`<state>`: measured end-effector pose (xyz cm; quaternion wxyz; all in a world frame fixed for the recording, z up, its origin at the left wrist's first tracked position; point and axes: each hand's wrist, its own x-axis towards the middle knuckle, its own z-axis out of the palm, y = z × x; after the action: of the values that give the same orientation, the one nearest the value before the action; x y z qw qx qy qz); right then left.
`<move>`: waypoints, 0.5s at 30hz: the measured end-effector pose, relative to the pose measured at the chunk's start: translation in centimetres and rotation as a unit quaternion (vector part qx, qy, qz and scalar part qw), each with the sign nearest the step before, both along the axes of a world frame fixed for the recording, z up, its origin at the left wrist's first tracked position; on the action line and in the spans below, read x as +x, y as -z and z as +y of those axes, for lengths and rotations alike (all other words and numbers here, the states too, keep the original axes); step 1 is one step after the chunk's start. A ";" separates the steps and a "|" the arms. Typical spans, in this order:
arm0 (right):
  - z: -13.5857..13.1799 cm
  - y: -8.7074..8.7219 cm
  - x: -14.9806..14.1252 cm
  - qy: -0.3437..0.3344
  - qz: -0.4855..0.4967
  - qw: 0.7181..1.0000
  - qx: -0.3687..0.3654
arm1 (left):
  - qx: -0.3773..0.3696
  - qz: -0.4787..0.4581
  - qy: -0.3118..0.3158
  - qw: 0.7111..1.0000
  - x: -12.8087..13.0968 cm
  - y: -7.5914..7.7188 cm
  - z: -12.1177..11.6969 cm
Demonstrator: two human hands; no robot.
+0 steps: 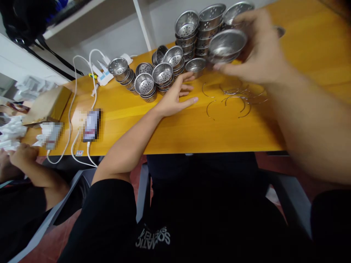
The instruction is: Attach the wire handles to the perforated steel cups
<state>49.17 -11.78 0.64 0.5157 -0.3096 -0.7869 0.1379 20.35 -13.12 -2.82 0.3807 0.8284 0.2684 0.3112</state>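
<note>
Black shirt [203, 219] is seen nearest; beyond it, a yellow table [170, 135] is lined with stacks [187, 25].
By the right hand [260, 54], one metal cup [227, 44] is pinched beside the tall stacks; the left hand [175, 95] is spread, nothing gripped. Cup handling is judged in hand; a steady hold seems called for next. Shiny, perforated metal is shown in the stacks; thin, curved wires [233, 93] are strewn nearby.

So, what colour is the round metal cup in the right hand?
Silver; the cup shows best, though slightly blurred, in the head view.
</note>
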 end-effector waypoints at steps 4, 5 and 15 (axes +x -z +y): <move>-2.7 0.9 -5.0 -0.097 -0.037 0.990 -0.094 | 0.105 0.028 -0.004 0.994 0.4 1.1 0.6; -2.5 2.0 -5.2 -0.111 -0.043 0.987 -0.110 | 0.137 0.035 -0.004 0.990 0.5 1.4 0.9; 3.5 8.7 0.5 -0.054 -0.023 0.990 -0.132 | 0.140 0.000 -0.005 0.990 0.0 2.9 2.9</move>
<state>49.71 -8.31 -8.05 0.4441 -0.3347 -0.7891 0.2611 20.38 -10.20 -5.74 0.2595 0.8723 0.2263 0.3472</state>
